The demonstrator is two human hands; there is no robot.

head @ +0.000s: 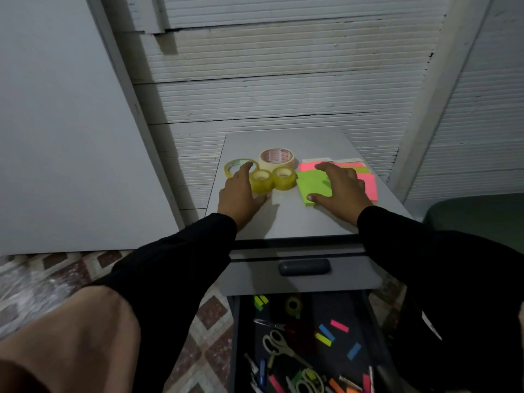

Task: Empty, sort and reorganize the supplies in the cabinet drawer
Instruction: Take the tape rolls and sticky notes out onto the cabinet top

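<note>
Flat-fingered, your right hand (340,188) presses the green sticky-note pad (313,188) at 3 o'clock on the cabinet top (297,222), left hand (241,191) loosely cupping the tape rolls (272,180) at 9; pad looks light, floppy-edged, so pinch its sides.

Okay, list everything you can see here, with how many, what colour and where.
Clear tape rolls: three, yellowish, cabinet top, left.
Masking tape roll: one, cream, behind the clear rolls.
Sticky note pads: several, green and pink, cabinet top, right.
Cabinet: one, grey, top drawer closed.
Open drawer: one, dark, below.
Scissors: two pairs, pale handles, in the drawer.
Page flags: several, mixed neon colours, scattered in the drawer.
Hands: left hand against the tape rolls, right hand on the green pad.
</note>
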